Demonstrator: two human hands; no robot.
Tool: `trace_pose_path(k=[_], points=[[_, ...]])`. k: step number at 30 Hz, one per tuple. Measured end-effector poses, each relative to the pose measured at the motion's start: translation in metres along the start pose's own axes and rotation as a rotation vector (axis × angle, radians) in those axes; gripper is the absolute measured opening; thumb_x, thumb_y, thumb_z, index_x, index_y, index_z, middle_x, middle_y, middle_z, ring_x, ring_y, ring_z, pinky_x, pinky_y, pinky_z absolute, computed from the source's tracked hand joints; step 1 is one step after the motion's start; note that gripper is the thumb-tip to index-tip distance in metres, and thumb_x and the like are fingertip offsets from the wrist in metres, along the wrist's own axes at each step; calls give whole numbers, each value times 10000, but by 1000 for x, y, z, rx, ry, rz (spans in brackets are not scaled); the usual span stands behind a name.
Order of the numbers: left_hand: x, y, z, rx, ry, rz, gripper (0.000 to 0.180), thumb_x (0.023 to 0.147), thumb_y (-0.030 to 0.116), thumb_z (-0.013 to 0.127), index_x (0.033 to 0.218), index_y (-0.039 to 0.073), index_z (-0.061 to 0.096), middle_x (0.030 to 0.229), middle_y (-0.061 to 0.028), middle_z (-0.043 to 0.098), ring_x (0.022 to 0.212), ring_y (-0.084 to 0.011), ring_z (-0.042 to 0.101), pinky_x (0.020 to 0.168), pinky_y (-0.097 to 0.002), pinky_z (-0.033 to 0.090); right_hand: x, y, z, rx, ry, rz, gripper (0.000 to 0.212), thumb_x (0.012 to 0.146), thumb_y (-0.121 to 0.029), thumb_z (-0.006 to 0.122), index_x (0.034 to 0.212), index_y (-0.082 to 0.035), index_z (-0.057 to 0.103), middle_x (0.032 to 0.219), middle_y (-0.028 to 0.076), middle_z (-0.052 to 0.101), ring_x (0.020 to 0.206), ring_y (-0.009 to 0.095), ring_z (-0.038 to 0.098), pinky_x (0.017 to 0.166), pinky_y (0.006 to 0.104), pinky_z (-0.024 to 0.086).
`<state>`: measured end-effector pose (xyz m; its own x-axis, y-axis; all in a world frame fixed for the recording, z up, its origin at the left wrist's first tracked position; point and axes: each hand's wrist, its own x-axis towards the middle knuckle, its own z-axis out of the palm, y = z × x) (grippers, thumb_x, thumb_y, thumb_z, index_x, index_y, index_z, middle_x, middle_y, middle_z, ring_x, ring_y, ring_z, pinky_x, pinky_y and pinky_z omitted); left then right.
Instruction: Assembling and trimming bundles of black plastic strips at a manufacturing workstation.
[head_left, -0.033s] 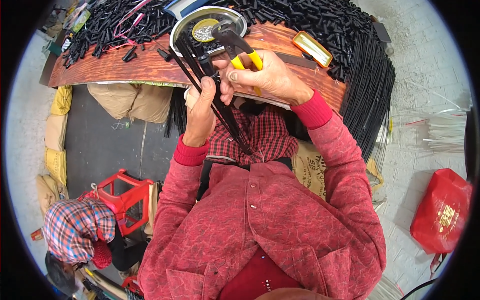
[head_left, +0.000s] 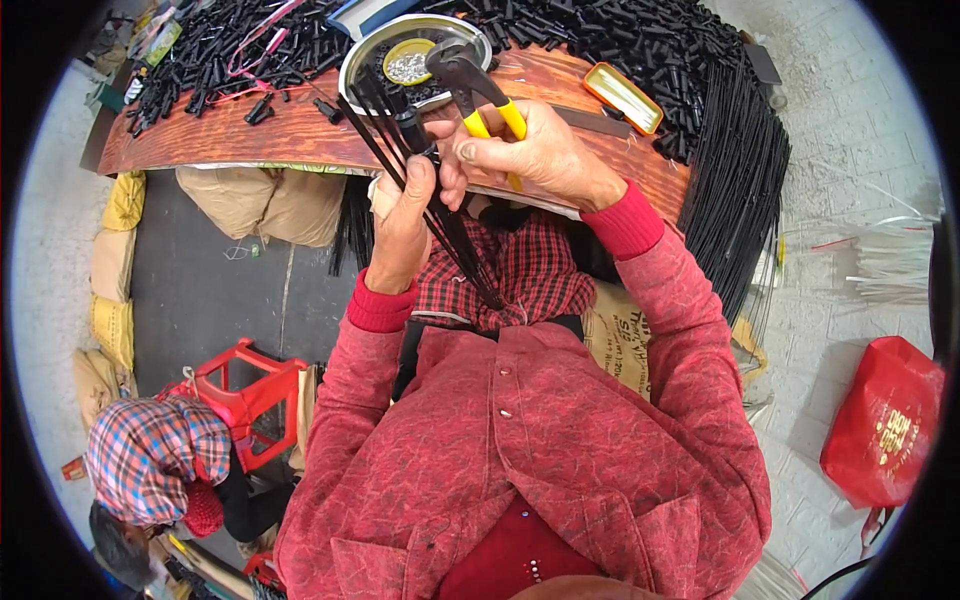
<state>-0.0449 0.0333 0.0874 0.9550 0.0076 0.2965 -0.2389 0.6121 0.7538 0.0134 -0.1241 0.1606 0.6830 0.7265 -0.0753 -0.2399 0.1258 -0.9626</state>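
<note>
Two bare hands meet over the lap. The left hand [head_left: 400,230] is closed round a bundle of black rods [head_left: 455,245], its thumb pressing along them; they slant through the grip, upper ends fanned out beyond it, lower ends toward the plaid cloth [head_left: 550,275] below, which perhaps guards the clothing. One thicker black tube [head_left: 408,130] stands up just beyond the left thumb.

Touching on the right, the right hand [head_left: 550,150] curls round yellow-handled pliers [head_left: 470,78], head pointing away from the body, seemingly parked in the palm so the fingertips stay free for the rods. Whether those fingertips pinch something small, I cannot tell.

Just past the grip, a metal tray [head_left: 346,75] bears a yellow dish [head_left: 390,66] of silvery bits, probably set there for easy reach. Right of the grip lies an open orange tin [head_left: 625,97]. Farther beyond, heaped black parts [head_left: 560,25] cover the wooden table [head_left: 240,145]; long rods [head_left: 735,175] drape off its right end.
</note>
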Motion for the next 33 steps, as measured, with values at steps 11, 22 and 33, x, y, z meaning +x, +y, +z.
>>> trace_pose_path(k=[11, 22, 33], points=[[1, -5, 7, 148, 59, -58, 371, 892, 71, 682, 1225, -23, 547, 896, -61, 649, 687, -105, 570, 594, -240, 455, -26, 9, -17, -1186, 295, -786, 202, 721, -169, 773, 855, -82, 650, 741, 74, 604, 645, 279, 626, 553, 363, 496], [8, 8, 11, 163, 68, -218, 327, 831, 58, 754, 1119, -11, 615, 923, -53, 688, 791, -109, 661, 716, -239, 542, -40, 5, -16, -1426, 278, -895, 217, 705, -126, 769, 879, -80, 648, 813, 58, 641, 670, 229, 651, 563, 326, 508], [10, 13, 2, 163, 40, -302, 357, 796, 78, 781, 1102, -1, 617, 949, -60, 679, 835, -115, 660, 752, -246, 542, -37, 9, -13, -1296, 250, -932, 209, 728, -140, 769, 904, -80, 675, 847, 52, 664, 681, 229, 657, 570, 330, 510]])
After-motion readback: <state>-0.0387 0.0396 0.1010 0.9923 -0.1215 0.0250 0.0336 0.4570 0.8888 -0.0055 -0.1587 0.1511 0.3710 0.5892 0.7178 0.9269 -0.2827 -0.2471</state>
